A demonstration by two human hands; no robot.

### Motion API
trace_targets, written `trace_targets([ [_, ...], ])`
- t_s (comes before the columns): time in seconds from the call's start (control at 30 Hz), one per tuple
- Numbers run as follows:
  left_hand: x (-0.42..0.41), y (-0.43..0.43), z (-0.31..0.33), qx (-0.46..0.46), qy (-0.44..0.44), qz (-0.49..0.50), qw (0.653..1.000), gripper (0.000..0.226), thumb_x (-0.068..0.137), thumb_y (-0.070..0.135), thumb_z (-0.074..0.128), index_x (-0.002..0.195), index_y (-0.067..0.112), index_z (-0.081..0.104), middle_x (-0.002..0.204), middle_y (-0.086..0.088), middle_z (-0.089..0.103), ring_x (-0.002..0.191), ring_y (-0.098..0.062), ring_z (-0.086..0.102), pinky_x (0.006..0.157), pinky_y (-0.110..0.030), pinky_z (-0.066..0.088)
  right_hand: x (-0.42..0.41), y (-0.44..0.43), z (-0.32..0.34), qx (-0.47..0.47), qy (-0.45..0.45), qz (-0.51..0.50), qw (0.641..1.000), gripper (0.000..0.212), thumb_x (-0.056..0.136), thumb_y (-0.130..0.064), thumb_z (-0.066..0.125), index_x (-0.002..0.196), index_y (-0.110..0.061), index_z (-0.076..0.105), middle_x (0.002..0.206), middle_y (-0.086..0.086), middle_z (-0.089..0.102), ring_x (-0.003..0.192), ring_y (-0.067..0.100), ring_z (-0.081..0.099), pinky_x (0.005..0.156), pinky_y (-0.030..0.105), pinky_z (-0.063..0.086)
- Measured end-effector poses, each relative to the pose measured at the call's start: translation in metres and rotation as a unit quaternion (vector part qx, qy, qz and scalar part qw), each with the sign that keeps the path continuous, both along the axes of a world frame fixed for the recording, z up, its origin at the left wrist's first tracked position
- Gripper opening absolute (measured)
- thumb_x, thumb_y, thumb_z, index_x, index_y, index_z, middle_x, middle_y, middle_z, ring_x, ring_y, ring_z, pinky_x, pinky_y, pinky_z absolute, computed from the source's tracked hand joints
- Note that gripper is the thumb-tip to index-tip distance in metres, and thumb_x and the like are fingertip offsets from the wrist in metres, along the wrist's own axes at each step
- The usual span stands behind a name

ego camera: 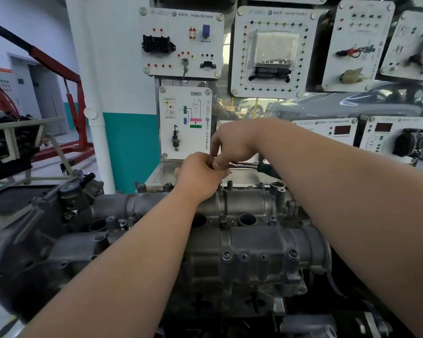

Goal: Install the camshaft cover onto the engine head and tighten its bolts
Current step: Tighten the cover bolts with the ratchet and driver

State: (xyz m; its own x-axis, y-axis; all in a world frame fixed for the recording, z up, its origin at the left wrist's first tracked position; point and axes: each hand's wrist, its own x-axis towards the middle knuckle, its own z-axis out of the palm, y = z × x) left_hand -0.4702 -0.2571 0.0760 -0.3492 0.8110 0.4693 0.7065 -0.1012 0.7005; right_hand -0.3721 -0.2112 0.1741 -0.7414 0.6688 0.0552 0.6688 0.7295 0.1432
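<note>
Your camshaft cover (252,240) — grey cast metal, twin-barrelled — lies level across your view, several dark bolts (229,184) standing proud along its far edge.

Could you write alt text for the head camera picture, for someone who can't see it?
A left hand and right hand together grip a wrench over the far edge of a grey engine cover. Wall panels of car parts hang behind.

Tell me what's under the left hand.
Chrome ratchet with dark handle emerges beneath left hand, above grey cast camshaft cover. Its head and any bolt: hidden.
</note>
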Motion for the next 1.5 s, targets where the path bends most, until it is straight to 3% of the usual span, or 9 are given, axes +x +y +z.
trace_targets([
  [0.1, 0.000, 0.003, -0.003, 0.005, 0.018, 0.016, 1.000, 0.032, 0.080, 0.042, 0.068, 0.065, 0.014, 0.061, 0.054, 0.005, 0.055, 0.060, -0.011, 0.048, 0.077, -0.038, 0.041, 0.006, 0.007, -0.004, -0.025, 0.053, 0.019, 0.998, 0.030, 0.081, -0.041, 0.072, 0.110, -0.032, 0.067, 0.083, -0.022, 0.056, 0.084, 0.008, 0.055, 0.072, 0.028, 0.038],
  [0.2, 0.000, 0.005, -0.005, 0.020, 0.024, 0.032, 0.999, 0.030, 0.081, 0.039, 0.065, 0.065, 0.014, 0.061, 0.055, 0.003, 0.055, 0.059, -0.010, 0.048, 0.071, -0.036, 0.038, 0.011, 0.008, -0.010, 0.003, 0.074, 0.001, 0.997, 0.027, 0.079, -0.049, 0.069, 0.088, -0.024, 0.071, 0.077, -0.012, 0.067, 0.067, 0.004, 0.057, 0.058, 0.025, 0.039],
  [0.43, 0.001, 0.004, -0.004, 0.051, 0.049, 0.053, 0.996, 0.025, 0.075, 0.031, 0.065, 0.058, 0.015, 0.056, 0.065, -0.001, 0.056, 0.065, -0.020, 0.050, 0.064, -0.032, 0.037, -0.002, -0.018, -0.011, 0.053, -0.006, -0.074, 0.996, 0.050, 0.094, -0.041, 0.045, 0.055, -0.013, 0.058, 0.032, -0.003, 0.050, 0.049, 0.013, 0.053, 0.051, 0.028, 0.035],
  [0.57, -0.002, 0.007, -0.001, 0.036, 0.061, 0.047, 0.996, 0.031, 0.079, 0.028, 0.069, 0.056, 0.028, 0.049, 0.083, 0.003, 0.053, 0.079, -0.021, 0.052, 0.073, -0.036, 0.041, -0.013, -0.026, -0.006, 0.025, -0.059, -0.088, 0.994, 0.044, 0.097, -0.030, 0.040, 0.062, -0.012, 0.058, 0.047, 0.001, 0.056, 0.038, 0.012, 0.052, 0.050, 0.026, 0.036],
  [0.83, 0.000, 0.005, -0.004, 0.019, -0.001, 0.010, 1.000, 0.046, 0.079, 0.030, 0.067, 0.047, 0.016, 0.037, 0.044, 0.005, 0.039, 0.054, -0.018, 0.038, 0.066, -0.035, 0.032, 0.008, -0.008, 0.002, 0.000, -0.018, -0.044, 0.999, 0.036, 0.085, -0.049, 0.064, 0.081, -0.014, 0.072, 0.073, -0.002, 0.070, 0.069, 0.014, 0.063, 0.067, 0.030, 0.048],
  [0.93, 0.000, 0.004, -0.006, 0.020, 0.031, -0.001, 0.999, 0.037, 0.081, 0.030, 0.065, 0.052, 0.018, 0.044, 0.053, 0.004, 0.047, 0.061, -0.021, 0.046, 0.067, -0.035, 0.035, 0.005, -0.014, -0.003, 0.004, -0.009, -0.067, 0.998, 0.043, 0.089, -0.048, 0.056, 0.067, -0.013, 0.068, 0.053, -0.003, 0.067, 0.050, 0.010, 0.059, 0.055, 0.027, 0.042],
  [1.1, -0.007, 0.008, 0.001, 0.002, 0.058, 0.023, 0.998, 0.014, 0.082, 0.023, 0.067, 0.077, 0.010, 0.066, 0.091, -0.009, 0.063, 0.085, -0.028, 0.060, 0.078, -0.036, 0.043, -0.013, -0.029, -0.011, 0.049, -0.033, -0.089, 0.994, 0.045, 0.098, -0.031, 0.037, 0.063, -0.011, 0.056, 0.062, 0.004, 0.057, 0.044, 0.012, 0.049, 0.049, 0.027, 0.034],
  [1.33, -0.001, 0.009, -0.006, 0.025, 0.020, 0.029, 0.999, 0.036, 0.077, 0.034, 0.068, 0.051, 0.017, 0.051, 0.054, 0.003, 0.052, 0.062, -0.020, 0.049, 0.065, -0.035, 0.037, -0.007, -0.019, 0.000, 0.047, -0.078, -0.077, 0.993, 0.043, 0.093, -0.044, 0.053, 0.065, -0.013, 0.059, 0.047, -0.003, 0.060, 0.051, 0.012, 0.055, 0.050, 0.027, 0.037],
  [1.5, -0.002, 0.008, -0.007, 0.031, 0.009, 0.011, 0.999, 0.050, 0.078, 0.036, 0.070, 0.045, 0.015, 0.038, 0.043, 0.004, 0.037, 0.053, -0.016, 0.036, 0.064, -0.033, 0.030, 0.002, -0.005, 0.004, 0.026, -0.050, -0.060, 0.997, 0.042, 0.085, -0.054, 0.064, 0.090, -0.012, 0.071, 0.086, 0.002, 0.068, 0.081, 0.020, 0.063, 0.062, 0.030, 0.042],
])
